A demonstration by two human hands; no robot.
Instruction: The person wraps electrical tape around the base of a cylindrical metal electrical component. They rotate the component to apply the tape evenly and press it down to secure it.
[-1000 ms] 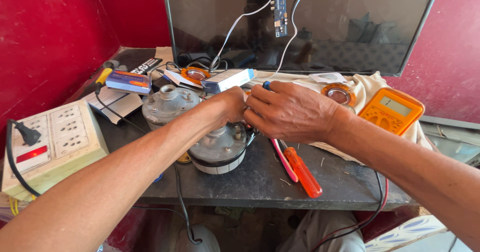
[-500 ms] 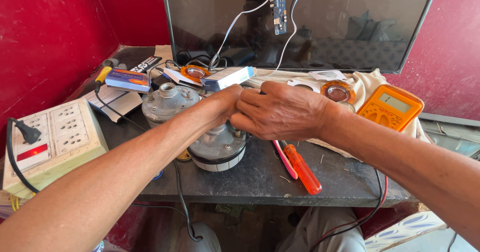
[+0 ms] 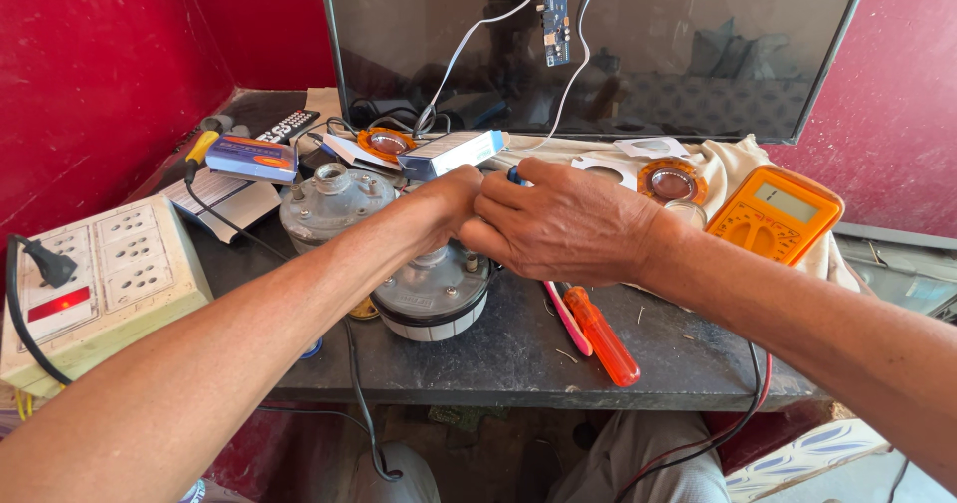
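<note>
Our left hand (image 3: 449, 204) and right hand (image 3: 563, 226) are pinched together on a blue-tipped tool (image 3: 514, 175), directly above the round driver (image 3: 431, 292); left sits nearer it.

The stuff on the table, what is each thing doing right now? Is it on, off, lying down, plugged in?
Screen: dark, upright.
Yellow meter: lying flat, display blank.
Socket board: one black plug in.
Orange screwdriver: lying loose.
Round metal unit: under both hands.
Left hand: touching right hand.
Right hand: grip closed on something blue.
</note>
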